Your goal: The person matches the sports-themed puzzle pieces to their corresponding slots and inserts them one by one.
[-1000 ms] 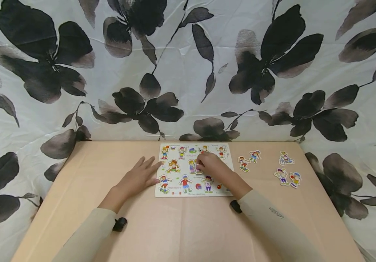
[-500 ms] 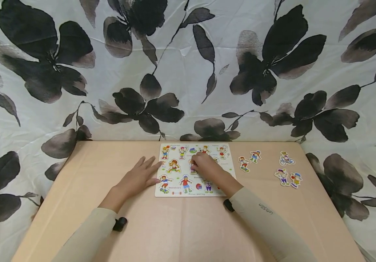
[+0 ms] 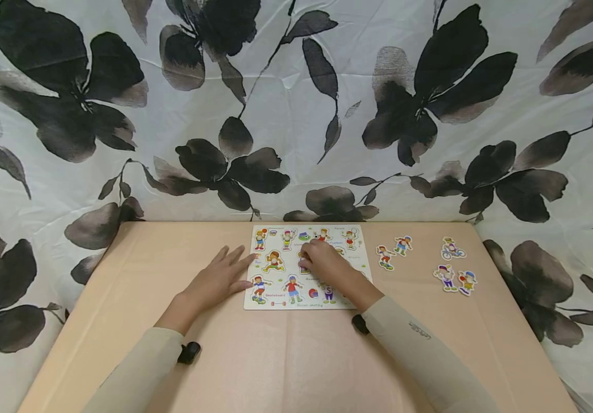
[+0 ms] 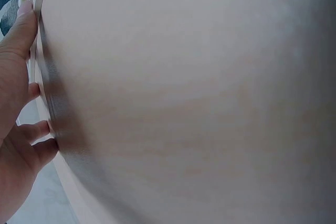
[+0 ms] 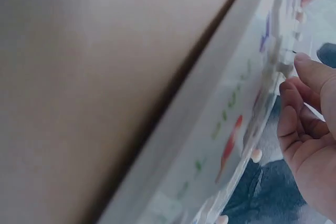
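Observation:
A white puzzle board [image 3: 277, 304] printed with words and small pictures lies at the table's far edge, holding several cartoon child figures in sports clothes. My right hand [image 3: 327, 261] is over its middle, thumb and fingers curled, pinching a figure-shaped puzzle piece [image 3: 304, 269] that they largely hide. In the right wrist view that hand [image 5: 312, 124] has thumb and fingertip close together at a small knob on the board's face [image 5: 210, 145]. My left hand [image 3: 219, 274] lies spread at the board's left edge, fingertips touching it. The left wrist view shows this hand [image 4: 18, 77] with fingers extended.
Right of the board lie loose puzzle pieces: a skateboarder [image 3: 385, 258], another figure [image 3: 402, 246], a cyclist [image 3: 451, 249] and two figures side by side, one in a purple outfit [image 3: 445, 277], one with a ball [image 3: 467, 283]. A floral cloth [image 3: 286, 97] hangs behind the table [image 3: 296, 355].
My right hand has shifted slightly left over the board, now covering the middle figure that showed beside it a second ago. The left hand has stayed in place.

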Available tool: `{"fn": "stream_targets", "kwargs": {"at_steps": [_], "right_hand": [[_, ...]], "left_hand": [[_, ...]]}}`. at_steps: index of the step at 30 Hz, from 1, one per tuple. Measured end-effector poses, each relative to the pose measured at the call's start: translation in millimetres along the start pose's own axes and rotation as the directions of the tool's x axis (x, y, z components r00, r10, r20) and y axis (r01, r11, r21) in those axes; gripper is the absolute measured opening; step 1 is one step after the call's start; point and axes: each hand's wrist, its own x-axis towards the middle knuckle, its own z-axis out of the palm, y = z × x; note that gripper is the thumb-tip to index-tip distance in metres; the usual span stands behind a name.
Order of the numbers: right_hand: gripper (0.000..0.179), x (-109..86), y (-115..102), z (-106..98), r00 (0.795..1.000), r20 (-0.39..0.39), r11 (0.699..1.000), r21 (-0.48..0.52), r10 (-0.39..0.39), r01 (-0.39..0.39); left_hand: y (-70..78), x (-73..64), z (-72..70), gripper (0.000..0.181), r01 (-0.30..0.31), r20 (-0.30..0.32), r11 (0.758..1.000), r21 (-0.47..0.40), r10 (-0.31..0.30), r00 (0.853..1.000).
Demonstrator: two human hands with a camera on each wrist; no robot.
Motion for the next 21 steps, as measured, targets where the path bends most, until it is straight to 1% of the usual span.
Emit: {"fn": "stream_targets", "kwargs": {"at_steps": [4, 11, 15, 18, 21], "right_hand": [[0.017, -4.5, 4, -8, 1.0, -0.023, 0.999, 0.03, 0.012, -0.011], [0.017, -20.9, 18, -30, 0.999, -0.052, 1.0, 0.026, -0.003, 0.005], [0.016, -34.7, 30, -42, 0.997, -0.071, 1.0, 0.021, 0.006, -0.005], [0.015, -46.2, 42, -51, 0.994, -0.107, 1.0, 0.029, 0.005, -0.002], [0.015, -60.5, 57, -58, 0.989, -0.142, 0.998, 0.053, 0.024, -0.017]], "left_hand": [[0.3, 0.5, 0.0, 0.073, -0.002, 0.005, 1.0, 0.004, 0.002, 1.0], [-1.5, -0.9, -1.2, 0.073, 0.003, 0.008, 1.0, 0.016, -0.003, 1.0], [-1.5, -2.1, -2.7, 0.073, 0.001, 0.011, 1.0, 0.013, -0.001, 1.0], [-0.9, -3.4, -3.5, 0.073, -0.002, 0.011, 1.0, 0.007, 0.002, 1.0], [-0.3, -4.4, -3.2, 0.073, -0.005, 0.012, 1.0, 0.005, 0.005, 1.0]]}}
